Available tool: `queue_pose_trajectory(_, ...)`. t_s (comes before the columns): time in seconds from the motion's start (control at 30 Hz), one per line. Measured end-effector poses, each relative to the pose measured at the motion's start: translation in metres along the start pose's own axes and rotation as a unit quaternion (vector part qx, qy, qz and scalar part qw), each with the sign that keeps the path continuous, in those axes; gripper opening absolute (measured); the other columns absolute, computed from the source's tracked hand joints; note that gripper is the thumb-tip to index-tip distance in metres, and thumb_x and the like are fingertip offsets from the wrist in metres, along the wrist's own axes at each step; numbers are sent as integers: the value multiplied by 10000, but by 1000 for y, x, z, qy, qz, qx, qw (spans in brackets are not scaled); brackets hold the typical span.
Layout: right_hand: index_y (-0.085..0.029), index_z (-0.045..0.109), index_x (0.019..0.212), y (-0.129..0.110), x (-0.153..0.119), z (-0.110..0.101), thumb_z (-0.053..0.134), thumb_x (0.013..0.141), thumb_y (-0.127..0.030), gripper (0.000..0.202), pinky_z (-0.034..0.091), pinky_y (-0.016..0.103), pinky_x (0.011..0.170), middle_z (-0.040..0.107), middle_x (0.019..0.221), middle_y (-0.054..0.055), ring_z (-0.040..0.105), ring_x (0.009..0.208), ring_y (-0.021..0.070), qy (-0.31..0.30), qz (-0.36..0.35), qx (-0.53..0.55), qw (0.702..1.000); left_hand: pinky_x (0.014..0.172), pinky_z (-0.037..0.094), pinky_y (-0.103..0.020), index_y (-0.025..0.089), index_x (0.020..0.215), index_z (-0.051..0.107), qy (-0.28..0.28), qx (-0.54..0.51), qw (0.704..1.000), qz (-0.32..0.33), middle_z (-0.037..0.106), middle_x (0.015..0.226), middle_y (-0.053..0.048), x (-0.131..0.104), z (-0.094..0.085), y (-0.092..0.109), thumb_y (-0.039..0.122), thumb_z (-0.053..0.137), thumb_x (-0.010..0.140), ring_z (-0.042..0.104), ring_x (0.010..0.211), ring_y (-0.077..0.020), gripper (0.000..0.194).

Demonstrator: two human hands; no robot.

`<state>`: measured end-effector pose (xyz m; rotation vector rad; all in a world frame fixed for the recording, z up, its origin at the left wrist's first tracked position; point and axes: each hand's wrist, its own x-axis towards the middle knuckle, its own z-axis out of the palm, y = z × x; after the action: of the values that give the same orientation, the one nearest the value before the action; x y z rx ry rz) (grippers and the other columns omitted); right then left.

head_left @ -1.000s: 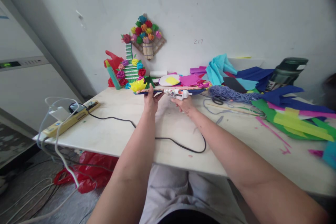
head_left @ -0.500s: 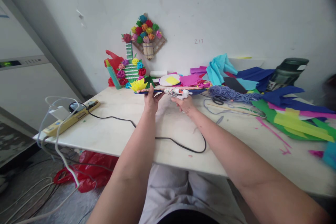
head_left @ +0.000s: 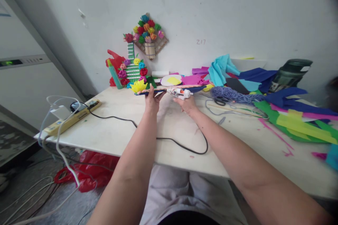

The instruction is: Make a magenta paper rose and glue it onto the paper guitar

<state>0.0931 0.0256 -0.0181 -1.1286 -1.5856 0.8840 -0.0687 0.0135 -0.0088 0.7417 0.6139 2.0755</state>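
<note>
My left hand point(head_left: 152, 102) grips the near edge of a flat craft board point(head_left: 196, 88), thumb on top and fingers beneath. The board is seen almost edge-on, with a dark blue underside and a pinkish top. A yellow paper flower point(head_left: 139, 85) and a dark green leaf point(head_left: 151, 80) show at its left end. In my right hand point(head_left: 187, 104) is a white hot glue gun point(head_left: 179, 93), held just in front of the board's near edge. A glue stick end points out to the right. Where the nozzle meets the board is hidden.
A black cord point(head_left: 182, 144) loops over the table point(head_left: 126, 137) to a yellow power strip point(head_left: 59, 124). Behind stand a guitar-shaped craft point(head_left: 133, 72), a green glue bottle point(head_left: 115, 76) and a flower-basket craft point(head_left: 150, 38). To the right lie blue yarn point(head_left: 232, 95), scissors point(head_left: 219, 101) and coloured paper point(head_left: 298, 123).
The board's right end has risen slightly, uncovering a yellow piece behind it. My hands keep nearly the same place and hold, and the view has shifted slightly.
</note>
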Motion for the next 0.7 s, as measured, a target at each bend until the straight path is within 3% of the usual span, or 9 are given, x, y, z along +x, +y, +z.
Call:
queue_pose_trajectory(0.2,-188,675,797,-1,0,-2,680,609,-440,315,487,282,372,662,678,30,558,434,158,4,10,-7,1000,917,528,-470,235,1092,542,-7,-5,1000,1,670,996,-66,0,0,-1,451,763,674,643,1032,-249,520)
queue_pose_trajectory(0.7,-209,591,618,-9,-6,0,671,653,-363,178,399,236,336,549,484,-33,452,339,108,-27,-48,23,998,914,526,-430,242,1074,589,-32,2,999,-13,673,989,-57,-3,3,0,426,778,656,605,1093,-249,494)
